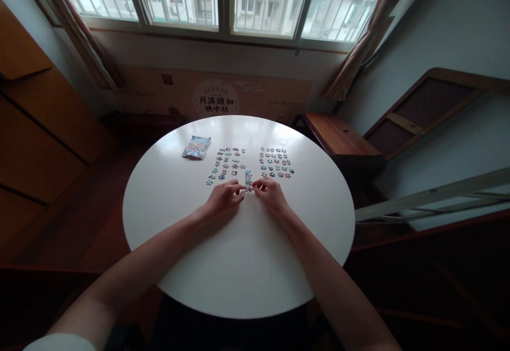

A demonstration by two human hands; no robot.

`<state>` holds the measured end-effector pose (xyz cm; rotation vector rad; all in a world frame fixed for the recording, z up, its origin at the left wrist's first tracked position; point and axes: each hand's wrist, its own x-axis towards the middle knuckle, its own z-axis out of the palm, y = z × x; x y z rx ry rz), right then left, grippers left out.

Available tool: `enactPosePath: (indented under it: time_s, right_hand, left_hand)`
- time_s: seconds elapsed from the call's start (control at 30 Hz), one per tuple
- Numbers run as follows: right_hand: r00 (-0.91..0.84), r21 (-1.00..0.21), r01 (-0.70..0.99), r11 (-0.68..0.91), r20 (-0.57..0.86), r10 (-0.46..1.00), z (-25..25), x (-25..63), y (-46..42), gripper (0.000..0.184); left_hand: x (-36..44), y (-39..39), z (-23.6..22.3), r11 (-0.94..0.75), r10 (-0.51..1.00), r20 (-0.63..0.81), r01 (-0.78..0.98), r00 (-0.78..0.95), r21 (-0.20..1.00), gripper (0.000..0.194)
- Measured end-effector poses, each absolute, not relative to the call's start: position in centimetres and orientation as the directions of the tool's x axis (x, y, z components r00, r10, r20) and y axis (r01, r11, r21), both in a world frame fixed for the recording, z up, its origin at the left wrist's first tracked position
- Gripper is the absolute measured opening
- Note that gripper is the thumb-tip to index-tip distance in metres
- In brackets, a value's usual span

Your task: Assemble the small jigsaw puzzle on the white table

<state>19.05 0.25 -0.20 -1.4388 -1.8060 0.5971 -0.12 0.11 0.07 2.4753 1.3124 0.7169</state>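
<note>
A narrow strip of joined jigsaw puzzle pieces [248, 177] lies upright in my view on the white table, between my hands. My left hand [226, 196] comes in from the left, its thumb and forefinger closed at the strip's lower end. From the other side my right hand [271, 193] pinches at the same end, fingertips touching the strip's right edge. Fingers cover part of the lowest pieces. Beyond my left hand are loose puzzle pieces [226, 161] in uneven rows. Past my right hand, more loose pieces [274, 155] form a tighter block of rows.
A colourful printed packet or leaflet [196, 147] lies at the far left of the round white table [239, 266]. A wooden bench or stool [338, 133] stands beyond the table's right edge. Windows and a printed cardboard panel [255, 93] are behind.
</note>
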Motion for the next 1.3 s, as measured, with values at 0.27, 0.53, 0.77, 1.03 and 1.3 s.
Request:
enactPosePath:
  time_s: [0.27,0.53,0.77,1.03,1.3]
  right_hand:
    - [-0.173,-0.694,0.662,0.282,0.224,0.959,-0.3,19.1,0.2,0.014]
    - [-0.04,-0.678,0.707,0.202,0.247,0.968,0.2,20.4,0.7,0.016]
    - [-0.036,-0.585,0.804,0.105,0.128,0.991,0.8,20.9,0.4,0.014]
    - [-0.074,-0.558,0.818,0.143,0.146,0.987,0.6,20.7,0.5,0.014]
    - [-0.079,-0.566,0.81,0.156,0.159,0.984,0.6,20.8,0.5,0.014]
  left_hand:
    - [-0.2,0.1,0.1,-0.561,0.828,0.259,0.715,0.498,0.418,0.028]
    - [0.0,0.2,0.4,-0.504,0.864,0.253,0.723,0.436,0.472,0.022]
    - [0.0,0.2,0.1,-0.501,0.865,0.22,0.772,0.451,0.391,0.03]
    - [-0.2,0.3,0.1,-0.529,0.848,0.213,0.758,0.484,0.383,0.031]
    - [-0.2,0.3,0.3,-0.528,0.849,0.208,0.764,0.486,0.371,0.032]
